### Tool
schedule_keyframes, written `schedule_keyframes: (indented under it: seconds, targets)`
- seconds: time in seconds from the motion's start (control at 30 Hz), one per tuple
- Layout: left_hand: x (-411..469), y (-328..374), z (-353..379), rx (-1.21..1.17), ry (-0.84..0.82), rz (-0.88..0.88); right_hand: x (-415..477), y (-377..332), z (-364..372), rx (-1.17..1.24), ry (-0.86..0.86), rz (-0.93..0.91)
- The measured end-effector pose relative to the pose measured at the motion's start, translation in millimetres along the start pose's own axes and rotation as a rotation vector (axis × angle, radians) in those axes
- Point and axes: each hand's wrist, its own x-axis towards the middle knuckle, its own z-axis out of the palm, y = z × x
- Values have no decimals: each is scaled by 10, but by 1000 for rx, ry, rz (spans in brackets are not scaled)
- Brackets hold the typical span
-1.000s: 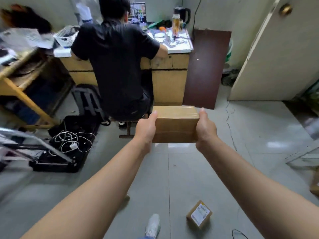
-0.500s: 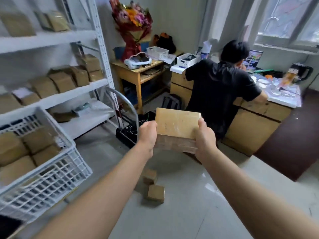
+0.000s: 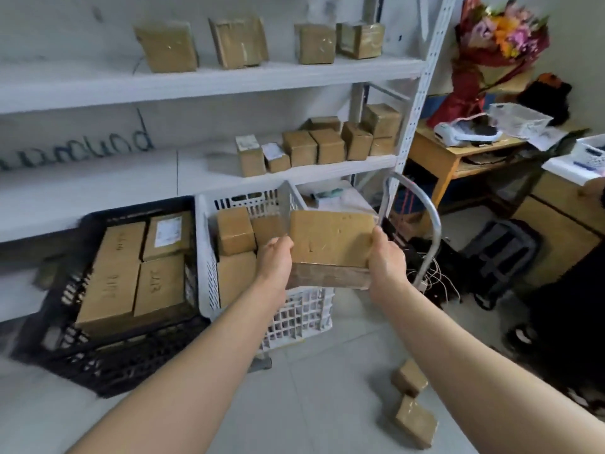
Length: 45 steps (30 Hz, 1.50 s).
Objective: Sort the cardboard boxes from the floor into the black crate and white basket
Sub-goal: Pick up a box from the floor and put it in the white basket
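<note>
The person has a plain brown cardboard box (image 3: 330, 239) held out in front, off the ground, w/ the left hand (image 3: 275, 257) clamped on its left end and the right hand (image 3: 386, 257) on its right end. Thumbs lie over the top edge; the rest of the fingers are behind or under it, can't see them. The box sits tilted, top face toward us, over the right side of a white slotted plastic basket (image 3: 301, 319); can't tell if it touches the rim. That basket already has approx. four brown boxes in its left half. Just beside it on the left is a black plastic lattice crate (image 3: 98, 365) packed w/ four bigger flat cartons, one w/ a white label, others w/ handwriting. Both containers stand in front of white metal shelving (image 3: 229, 77) carrying more brown boxes on two levels. Down on the grey tile floor (image 3: 311, 404), by the right forearm, two small brown boxes (image 3: 409, 376) lie just beside each other. A curved metal trolley handle (image 3: 422, 211) rises behind the held box, and a wooden table (image 3: 435, 152) w/ a red-wrapped bouquet (image 3: 494, 44) is off to the right.
</note>
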Motion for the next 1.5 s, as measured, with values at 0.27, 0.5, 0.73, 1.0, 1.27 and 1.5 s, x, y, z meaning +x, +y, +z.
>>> schedule_keyframes:
  seconds: [0.27,0.5,0.73,1.0,1.27,1.5]
  targets:
    - [729,27,-641,-94,136,-66,357,82,1061,-91,-165,27]
    - [1436,80,-562,-193,223,-176,1086,107,1668,-172,-274,49]
    - [2208,63,-453,-112,347,-272,1950,187,2078,-580,-534,-27]
    - [2877,15,-368,-146,314,-309,2401,403,2413,-670,-474,120]
    - [3551,-29,-275,-117,281,-341,2583,502,2793,-767,-523,193]
    - [3971,-216,-364,-95,170,-369,2832,668,3099,-685,-444,266]
